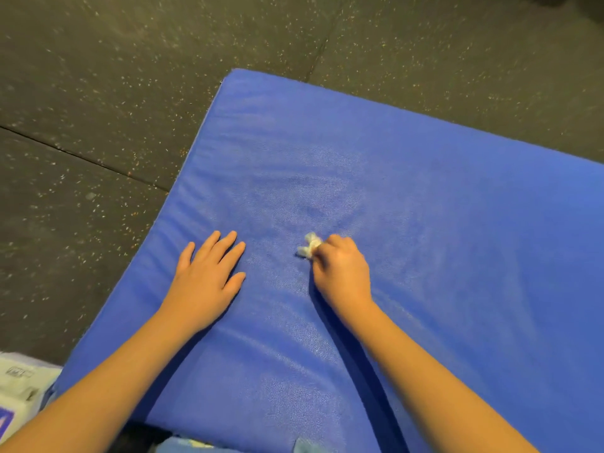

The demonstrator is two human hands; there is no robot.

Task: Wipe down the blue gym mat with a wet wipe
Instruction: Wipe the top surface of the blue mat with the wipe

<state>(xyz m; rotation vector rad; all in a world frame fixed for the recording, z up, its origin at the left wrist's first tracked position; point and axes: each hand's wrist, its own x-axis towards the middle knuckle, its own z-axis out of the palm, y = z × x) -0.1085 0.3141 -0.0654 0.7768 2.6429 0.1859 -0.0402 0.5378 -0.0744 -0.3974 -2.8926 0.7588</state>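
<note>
On the blue mat, lying flat over dark speckled floor: gripping balled wet wipe in right hand, bracing with left hand flat and released. Best to unfold wipe, press evenly, overlap strokes toward edges, keep left palm planted.

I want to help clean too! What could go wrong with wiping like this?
The wet wipe is scrunched small in the right hand, so patches of the blue mat might get missed. The left hand rests flat on the mat; if that spot is damp it could slip or leave smudges.
</note>
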